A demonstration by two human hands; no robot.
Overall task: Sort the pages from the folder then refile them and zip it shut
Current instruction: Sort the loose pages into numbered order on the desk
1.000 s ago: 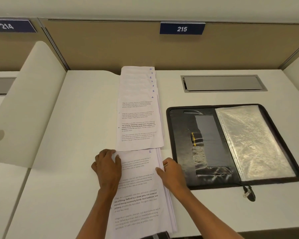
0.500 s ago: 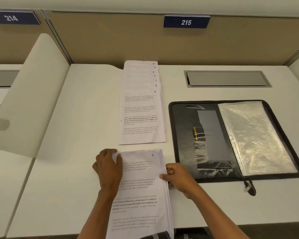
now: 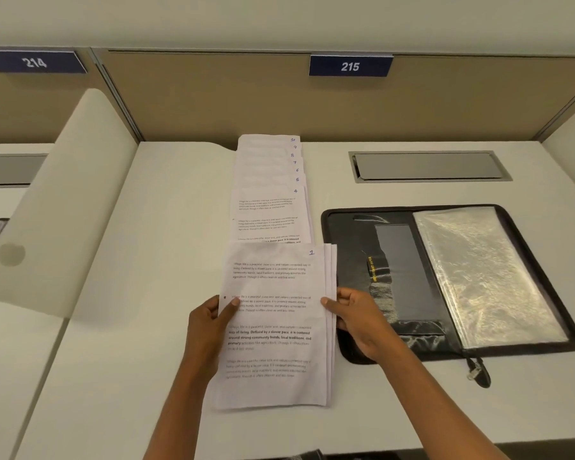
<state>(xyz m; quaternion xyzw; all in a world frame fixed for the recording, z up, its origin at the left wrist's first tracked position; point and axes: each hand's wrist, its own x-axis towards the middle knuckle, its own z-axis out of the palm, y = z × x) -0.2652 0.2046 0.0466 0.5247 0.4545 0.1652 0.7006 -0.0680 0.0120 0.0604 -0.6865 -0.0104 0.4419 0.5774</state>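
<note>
A small stack of printed pages, top sheet numbered 1, is held up off the white desk. My left hand grips its left edge with the thumb on top. My right hand pinches its right edge. The stack's far end overlaps a fanned row of pages numbered 4 to 10, lying toward the back of the desk. A black zip folder lies open to the right, with a clear plastic sleeve in its right half. Its zip pull hangs at the front edge.
A grey cable hatch sits in the desk behind the folder. A tan partition with sign 215 closes the back. A rounded white divider stands at the left, with the neighbouring desk beyond it.
Both hands shifted from the stack's far corners to its side edges and lifted it forward, so its top now overlaps the fanned row. The camera tilted down.
</note>
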